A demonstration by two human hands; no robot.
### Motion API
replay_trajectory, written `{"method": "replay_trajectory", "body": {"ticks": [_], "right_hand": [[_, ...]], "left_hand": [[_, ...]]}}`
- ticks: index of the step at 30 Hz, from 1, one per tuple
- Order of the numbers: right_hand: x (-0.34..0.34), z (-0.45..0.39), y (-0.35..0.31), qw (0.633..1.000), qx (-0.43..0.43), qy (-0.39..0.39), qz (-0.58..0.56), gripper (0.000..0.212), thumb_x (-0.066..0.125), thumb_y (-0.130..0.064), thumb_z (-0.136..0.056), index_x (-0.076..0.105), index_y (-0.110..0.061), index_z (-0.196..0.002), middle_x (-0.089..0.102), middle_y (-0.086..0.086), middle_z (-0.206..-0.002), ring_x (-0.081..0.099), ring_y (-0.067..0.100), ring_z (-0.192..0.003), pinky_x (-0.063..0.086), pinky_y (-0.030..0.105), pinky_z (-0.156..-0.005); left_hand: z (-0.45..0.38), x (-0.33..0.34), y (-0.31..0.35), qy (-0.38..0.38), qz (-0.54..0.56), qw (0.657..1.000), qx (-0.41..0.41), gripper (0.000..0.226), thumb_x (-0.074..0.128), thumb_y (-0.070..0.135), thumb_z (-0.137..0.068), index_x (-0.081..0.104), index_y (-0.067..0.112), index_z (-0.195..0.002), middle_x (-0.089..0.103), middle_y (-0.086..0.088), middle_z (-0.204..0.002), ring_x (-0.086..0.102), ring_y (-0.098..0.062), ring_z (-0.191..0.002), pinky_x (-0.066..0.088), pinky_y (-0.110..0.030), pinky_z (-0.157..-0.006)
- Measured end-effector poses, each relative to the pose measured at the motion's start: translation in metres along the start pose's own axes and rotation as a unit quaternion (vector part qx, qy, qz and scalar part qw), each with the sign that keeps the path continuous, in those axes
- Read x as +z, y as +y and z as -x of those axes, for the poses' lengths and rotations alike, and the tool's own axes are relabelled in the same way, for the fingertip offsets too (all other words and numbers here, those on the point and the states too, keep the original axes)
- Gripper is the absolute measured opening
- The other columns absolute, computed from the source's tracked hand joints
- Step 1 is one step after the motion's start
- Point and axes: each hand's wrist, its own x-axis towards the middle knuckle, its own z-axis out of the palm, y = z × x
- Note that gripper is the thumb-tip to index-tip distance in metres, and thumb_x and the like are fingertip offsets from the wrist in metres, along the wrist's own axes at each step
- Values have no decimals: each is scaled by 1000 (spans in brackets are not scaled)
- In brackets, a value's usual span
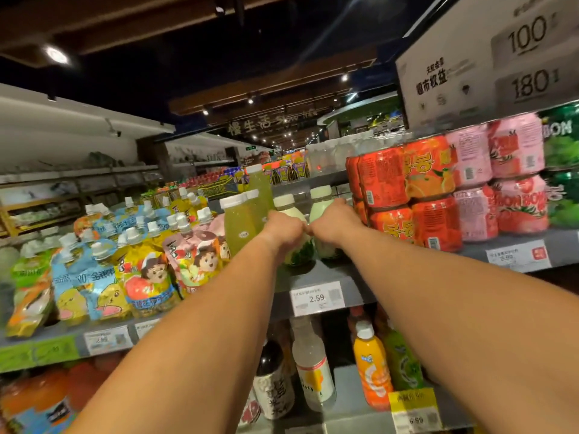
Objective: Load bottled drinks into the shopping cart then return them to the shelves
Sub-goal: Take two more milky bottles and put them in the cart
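Observation:
Both my arms reach up to the grey upper shelf (316, 274). My left hand (283, 228) grips a pale green bottle with a white cap (286, 205) that stands on the shelf. My right hand (333, 222) grips a second bottle of the same kind (321, 198) right beside it. The two hands touch each other. The lower green-printed parts of both bottles show under my hands. Taller green juice bottles (241, 220) with white caps stand just left of my left hand.
Colourful spouted drink pouches (141, 255) fill the shelf to the left. Stacked orange and pink can packs (438, 189) stand close on the right. Below, a lower shelf holds several bottles, among them an orange one (371, 364) and a white one (313, 364). A 2.59 price tag (317, 297) hangs on the shelf edge.

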Motion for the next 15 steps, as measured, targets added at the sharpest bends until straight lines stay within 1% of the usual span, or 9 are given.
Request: {"method": "replay_trajectory", "body": {"ticks": [2, 3, 5, 8, 11, 13, 15], "right_hand": [[0, -7, 1, 1000, 0, -8, 1, 90, 75, -32, -80, 21, 2, -144, 47, 20, -140, 49, 35, -126, 44, 35, -93], [0, -9, 2, 1000, 1, -11, 2, 88, 74, -29, -81, 22, 1, -144, 48, 20, -139, 50, 35, -125, 44, 35, -92], [-2, -9, 3, 1000, -6, -6, 5, 82, 74, -27, -81, 27, 2, -142, 50, 19, -137, 52, 34, -123, 45, 34, -91], [-6, -1, 2, 999, -35, 18, -4, 72, 74, -30, -81, 37, 1, -134, 51, 20, -134, 53, 35, -121, 46, 35, -91], [-19, 10, -6, 998, -50, 42, -11, 66, 72, -30, -82, 37, -3, -131, 49, 20, -134, 51, 37, -122, 44, 37, -92], [-31, 18, -16, 997, -61, 44, -13, 65, 71, -30, -82, 38, -4, -131, 47, 20, -134, 50, 37, -122, 44, 38, -92], [-43, 28, -27, 996, -75, 39, -19, 68, 73, -29, -80, 37, -5, -133, 47, 19, -135, 51, 36, -121, 45, 37, -90]], "left_hand": [[-1, 3, 0, 6, -7, 1000, 2, 54, 64, 3, -82, 46, -8, -132, 60, -28, -122, 61, -39, -109, 53, -51, -85], [1, 4, 1, 12, -6, 1000, 3, 53, 66, 4, -82, 47, -6, -130, 60, -27, -121, 61, -41, -110, 53, -52, -87], [2, 5, 1, 21, -9, 1000, 11, 53, 70, 8, -82, 46, -2, -129, 60, -23, -120, 60, -39, -109, 53, -53, -91], [10, 4, 7, 48, -22, 998, 32, 57, 74, 16, -82, 40, 4, -127, 57, -17, -120, 59, -35, -108, 52, -51, -93], [24, -5, 23, 57, 18, 997, 57, 53, 73, 15, -83, 40, 6, -124, 60, -21, -119, 62, -35, -104, 53, -54, -90], [37, -17, 35, 56, 34, 995, 71, 51, 71, 14, -85, 40, 8, -125, 59, -21, -118, 62, -35, -102, 54, -54, -89], [53, -30, 44, 57, 35, 995, 78, 52, 71, 14, -86, 41, 8, -127, 59, -19, -118, 62, -35, -102, 55, -50, -86]]}}
